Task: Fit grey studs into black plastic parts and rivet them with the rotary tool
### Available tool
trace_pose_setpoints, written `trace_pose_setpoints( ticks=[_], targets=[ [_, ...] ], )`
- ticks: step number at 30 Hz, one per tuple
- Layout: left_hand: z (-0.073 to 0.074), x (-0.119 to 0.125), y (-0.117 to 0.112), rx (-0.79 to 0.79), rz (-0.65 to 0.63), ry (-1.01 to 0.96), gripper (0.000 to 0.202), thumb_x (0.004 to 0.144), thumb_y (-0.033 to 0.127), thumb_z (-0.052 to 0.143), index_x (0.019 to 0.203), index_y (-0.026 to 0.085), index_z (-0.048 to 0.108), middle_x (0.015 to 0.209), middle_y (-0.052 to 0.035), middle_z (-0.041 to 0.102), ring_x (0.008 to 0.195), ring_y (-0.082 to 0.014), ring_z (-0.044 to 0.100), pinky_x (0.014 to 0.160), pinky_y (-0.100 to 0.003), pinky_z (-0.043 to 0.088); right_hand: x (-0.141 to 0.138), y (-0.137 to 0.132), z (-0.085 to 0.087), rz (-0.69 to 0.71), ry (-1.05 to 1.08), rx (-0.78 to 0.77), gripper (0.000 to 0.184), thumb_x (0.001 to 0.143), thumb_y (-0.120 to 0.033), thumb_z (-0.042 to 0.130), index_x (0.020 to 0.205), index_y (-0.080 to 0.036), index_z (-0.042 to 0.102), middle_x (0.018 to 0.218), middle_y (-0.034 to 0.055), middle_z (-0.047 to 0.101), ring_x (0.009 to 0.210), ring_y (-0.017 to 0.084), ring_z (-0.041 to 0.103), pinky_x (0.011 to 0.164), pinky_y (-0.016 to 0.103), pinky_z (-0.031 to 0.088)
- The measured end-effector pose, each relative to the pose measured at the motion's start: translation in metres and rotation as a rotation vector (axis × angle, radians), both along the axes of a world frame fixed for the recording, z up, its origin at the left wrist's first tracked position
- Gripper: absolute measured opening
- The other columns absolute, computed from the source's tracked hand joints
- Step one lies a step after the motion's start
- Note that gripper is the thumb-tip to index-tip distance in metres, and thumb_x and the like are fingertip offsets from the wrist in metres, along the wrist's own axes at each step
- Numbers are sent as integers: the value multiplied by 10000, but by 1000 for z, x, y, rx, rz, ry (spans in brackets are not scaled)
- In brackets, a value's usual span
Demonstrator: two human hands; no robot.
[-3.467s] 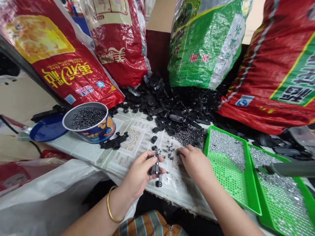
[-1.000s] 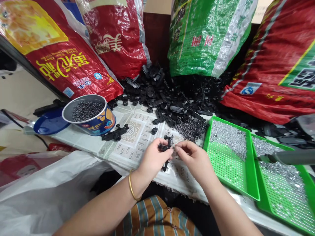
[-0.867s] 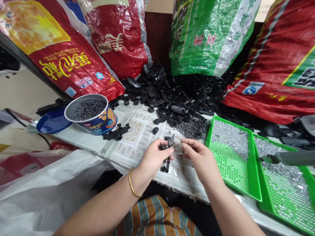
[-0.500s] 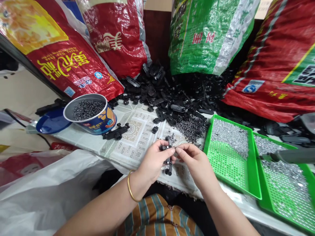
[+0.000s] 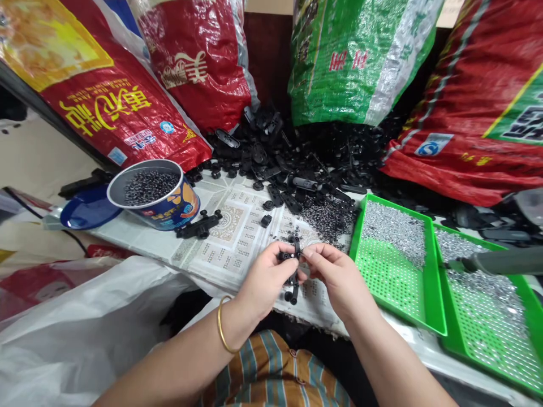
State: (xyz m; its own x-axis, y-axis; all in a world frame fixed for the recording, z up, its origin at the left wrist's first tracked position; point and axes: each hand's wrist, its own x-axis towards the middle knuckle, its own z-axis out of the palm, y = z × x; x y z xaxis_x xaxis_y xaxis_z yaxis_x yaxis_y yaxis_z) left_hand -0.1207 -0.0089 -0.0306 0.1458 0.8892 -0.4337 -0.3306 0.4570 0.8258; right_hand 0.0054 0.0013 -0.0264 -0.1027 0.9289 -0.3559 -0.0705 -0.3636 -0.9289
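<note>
My left hand is closed around a black plastic assembly, a narrow bar with round knobs and short side arms. It is held roughly lengthwise, away from my body, with the thumb across its middle. My right hand meets it from the right, thumb and forefinger pinched together against the assembly's side. Whatever lies between those fingertips is too small and too covered to make out. A similar black assembly lies on the table to the left, and a small black block sits just beyond my hands.
Loose black plastic parts and a pile of tiny dark pieces spread behind. A blue tub of small pieces stands left. Two green trays hold silvery bits on the right, under a grey tool. Large sacks line the back.
The black assembly has turned slightly in my left hand. My right fingertips have shifted a little up and now press closer against its side. The view has moved slightly.
</note>
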Motion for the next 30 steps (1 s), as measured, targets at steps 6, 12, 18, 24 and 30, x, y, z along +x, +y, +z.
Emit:
trace_pose_setpoints(
  ticks=[6,12,18,24,30],
  targets=[
    [-10,-1,-1,83,-8,71,152,715,183,562,863,178,525,578,7,608,582,-124,561,579,-221,404,-3,-1,-1,-55,32,-51,242,681,-394,649,682,-171,554,499,-28,552,478,112,522,519,243,392],
    [-15,-3,-5,141,-58,68,137,760,217,553,891,186,529,642,7,594,651,-125,550,653,-237,420,0,2,4,-31,-180,29,227,687,-367,637,641,-165,544,483,-20,563,478,94,490,516,226,362],
    [-13,-1,-5,150,-38,92,95,775,242,545,840,175,526,612,16,566,605,-114,524,628,-234,411,4,4,6,3,-425,79,197,682,-345,624,637,-164,560,585,-9,575,545,106,499,537,239,368],
    [-13,0,-4,132,-30,79,75,767,228,536,798,162,520,559,18,556,562,-109,512,590,-228,400,2,1,4,8,-273,55,220,687,-350,636,625,-160,543,548,-6,585,506,94,494,513,227,356],
    [-10,2,-5,75,-14,-18,94,759,230,541,809,154,516,547,13,557,548,-109,511,579,-231,397,-1,-6,-2,-23,37,-33,240,699,-365,644,642,-168,518,460,-15,568,455,103,514,488,220,344]
  ],
)
